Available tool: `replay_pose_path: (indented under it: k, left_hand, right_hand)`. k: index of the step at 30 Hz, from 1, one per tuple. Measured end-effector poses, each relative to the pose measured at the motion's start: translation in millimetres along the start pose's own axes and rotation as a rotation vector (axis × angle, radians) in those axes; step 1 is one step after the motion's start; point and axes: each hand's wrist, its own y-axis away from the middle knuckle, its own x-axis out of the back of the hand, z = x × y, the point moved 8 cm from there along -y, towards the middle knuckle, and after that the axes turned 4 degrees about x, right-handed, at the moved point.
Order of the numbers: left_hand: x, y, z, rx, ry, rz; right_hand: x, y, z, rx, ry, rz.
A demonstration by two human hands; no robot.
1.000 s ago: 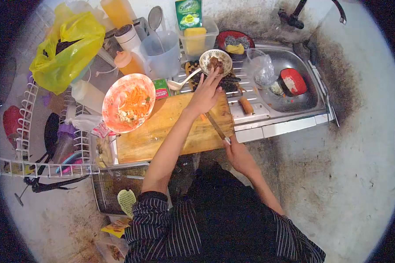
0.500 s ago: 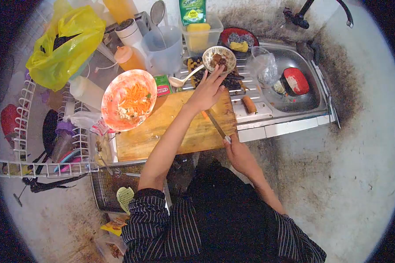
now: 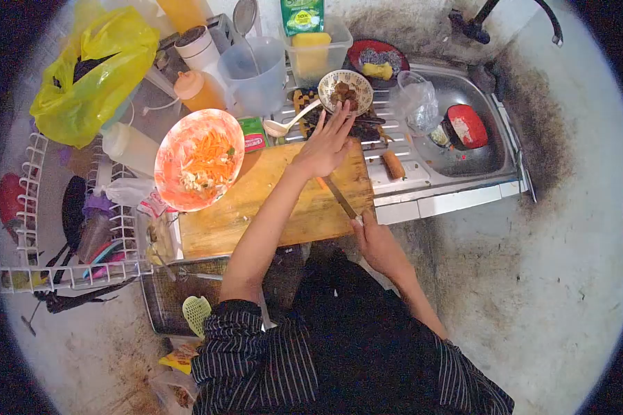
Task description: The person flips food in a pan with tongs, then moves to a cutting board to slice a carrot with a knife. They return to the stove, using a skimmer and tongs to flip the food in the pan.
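Observation:
My left hand [image 3: 325, 144] reaches over the far edge of the wooden cutting board [image 3: 211, 225], fingers spread. Its fingertips are right at the near rim of a small patterned bowl [image 3: 327, 84] holding brown chunks [image 3: 344, 97]. My right hand [image 3: 379, 243] is wrapped round the handle of a knife [image 3: 342, 199]. The blade lies over the board, pointing up and left toward a bit of orange carrot [image 3: 322, 182] beneath my left wrist. Left of the hands, an orange-and-white plate [image 3: 173, 142] carries shredded carrot [image 3: 213, 155] and pale shreds.
Beside the bowl lies a white ladle [image 3: 277, 128]. A carrot piece [image 3: 393, 166] rests on the drainboard, left of the steel sink [image 3: 464, 169] with a red sponge-like item [image 3: 467, 126]. At left stand a blue jug [image 3: 256, 83], bottles, a yellow bag [image 3: 97, 76] and a wire rack [image 3: 76, 277].
The view has shifted slightly. My left hand stays at the bowl's near rim with fingers spread, and my right hand keeps the knife in nearly the same place.

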Motion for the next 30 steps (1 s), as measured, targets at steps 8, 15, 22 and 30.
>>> replay_pose_path:
  k: [8, 15, 22, 30]
  left_hand:
    - [3, 1, -3, 0.041, 0.039, 0.008]
    - [4, 1, -4, 0.093, 0.017, -0.008]
    - [5, 5, -4, 0.095, 0.039, -0.020]
    - [18, 19, -7, 0.149, 0.064, 0.097]
  right_hand:
    - [7, -4, -3, -0.015, 0.037, -0.044]
    - [5, -6, 0, 0.038, 0.092, -0.034]
    - [4, -8, 5, 0.044, 0.093, -0.019]
    - [-11, -5, 9, 0.027, 0.290, 0.000]
